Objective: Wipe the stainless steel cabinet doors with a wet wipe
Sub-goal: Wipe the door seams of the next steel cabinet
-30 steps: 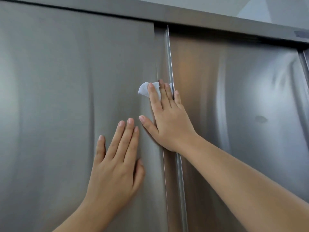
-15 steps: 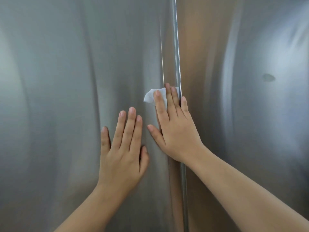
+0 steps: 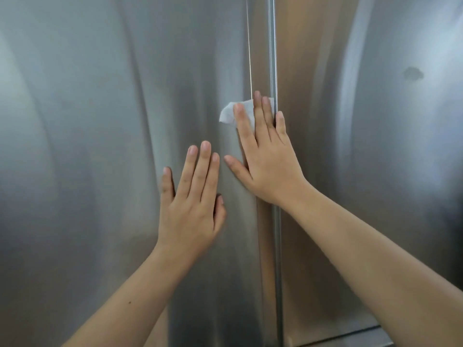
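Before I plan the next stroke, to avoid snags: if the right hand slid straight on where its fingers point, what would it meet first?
Likely nothing: the right hand points up the door edge, bare steel to the picture's top.

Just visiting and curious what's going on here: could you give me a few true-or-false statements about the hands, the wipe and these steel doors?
1. The right hand presses the wipe against the left door with straight fingers. True.
2. The left hand holds a spray bottle. False: it rests flat and bare on the left door.
3. The wipe is blue. False: it is white.
4. A dark smudge marks the right door. True.
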A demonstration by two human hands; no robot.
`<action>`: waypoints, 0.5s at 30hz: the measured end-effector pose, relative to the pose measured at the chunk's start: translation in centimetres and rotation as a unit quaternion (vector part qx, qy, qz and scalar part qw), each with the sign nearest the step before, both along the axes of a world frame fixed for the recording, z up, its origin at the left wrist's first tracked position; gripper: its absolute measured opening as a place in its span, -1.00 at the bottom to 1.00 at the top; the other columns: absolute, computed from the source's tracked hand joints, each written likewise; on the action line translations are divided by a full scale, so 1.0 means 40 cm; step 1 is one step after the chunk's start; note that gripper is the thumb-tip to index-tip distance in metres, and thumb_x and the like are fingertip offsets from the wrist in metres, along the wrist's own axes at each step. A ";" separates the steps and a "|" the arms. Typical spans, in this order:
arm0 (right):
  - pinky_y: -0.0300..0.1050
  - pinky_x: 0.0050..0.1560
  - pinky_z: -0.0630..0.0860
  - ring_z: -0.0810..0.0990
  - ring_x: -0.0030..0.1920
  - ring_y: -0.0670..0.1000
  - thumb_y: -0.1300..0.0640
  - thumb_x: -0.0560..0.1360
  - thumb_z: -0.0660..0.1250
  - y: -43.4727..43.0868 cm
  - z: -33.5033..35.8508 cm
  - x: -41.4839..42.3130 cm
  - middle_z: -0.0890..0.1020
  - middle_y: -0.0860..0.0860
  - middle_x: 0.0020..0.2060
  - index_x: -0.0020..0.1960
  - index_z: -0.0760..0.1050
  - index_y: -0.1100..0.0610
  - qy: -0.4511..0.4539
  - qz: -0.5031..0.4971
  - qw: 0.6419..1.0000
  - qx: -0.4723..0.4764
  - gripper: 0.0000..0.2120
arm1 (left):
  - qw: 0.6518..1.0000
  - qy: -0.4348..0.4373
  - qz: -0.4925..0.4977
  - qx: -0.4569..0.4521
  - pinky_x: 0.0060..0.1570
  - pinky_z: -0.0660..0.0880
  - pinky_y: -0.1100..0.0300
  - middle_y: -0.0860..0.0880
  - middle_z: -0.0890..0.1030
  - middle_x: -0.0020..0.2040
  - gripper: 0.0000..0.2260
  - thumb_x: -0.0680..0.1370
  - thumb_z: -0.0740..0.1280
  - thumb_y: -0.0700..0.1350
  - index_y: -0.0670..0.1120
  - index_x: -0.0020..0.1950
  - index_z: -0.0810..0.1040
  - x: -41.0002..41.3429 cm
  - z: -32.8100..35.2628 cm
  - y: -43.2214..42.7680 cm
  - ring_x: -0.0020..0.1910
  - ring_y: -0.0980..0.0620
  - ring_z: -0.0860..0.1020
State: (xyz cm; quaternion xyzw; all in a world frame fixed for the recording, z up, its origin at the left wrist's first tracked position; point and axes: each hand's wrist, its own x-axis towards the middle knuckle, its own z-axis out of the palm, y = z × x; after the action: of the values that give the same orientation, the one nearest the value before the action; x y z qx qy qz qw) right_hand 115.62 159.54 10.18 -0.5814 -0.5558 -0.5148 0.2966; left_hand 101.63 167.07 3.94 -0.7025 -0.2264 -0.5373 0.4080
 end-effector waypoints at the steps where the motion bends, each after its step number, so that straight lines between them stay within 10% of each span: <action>1: 0.03 0.43 -0.17 0.01 0.47 0.30 -0.16 0.56 -0.01 0.004 0.004 0.000 0.07 0.36 0.45 0.49 -0.02 0.22 0.000 -0.001 1.000 0.005 -0.34 | 1.000 -0.002 -0.003 -0.002 0.37 0.04 -0.16 -0.19 0.22 0.47 -0.48 0.54 0.11 -0.08 -0.23 0.47 0.21 0.000 -0.001 -0.001 0.45 -0.13 0.20; 15: 0.07 0.44 -0.12 0.05 0.46 0.28 -0.11 0.57 0.01 0.006 -0.161 -0.002 0.11 0.36 0.43 0.49 -0.01 0.24 0.005 -0.004 1.000 0.011 -0.37 | 0.999 0.009 -0.023 -0.030 0.39 0.01 -0.17 -0.19 0.18 0.48 -0.46 0.53 0.15 -0.10 -0.25 0.47 0.19 -0.016 -0.068 -0.014 0.46 -0.14 0.17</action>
State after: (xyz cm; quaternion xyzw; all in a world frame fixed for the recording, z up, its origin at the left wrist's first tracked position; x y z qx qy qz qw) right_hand 115.55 159.79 3.74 -0.5830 -0.5464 -0.5193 0.3030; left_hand 100.99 166.49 1.23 -0.7243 -0.2225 -0.5333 0.3762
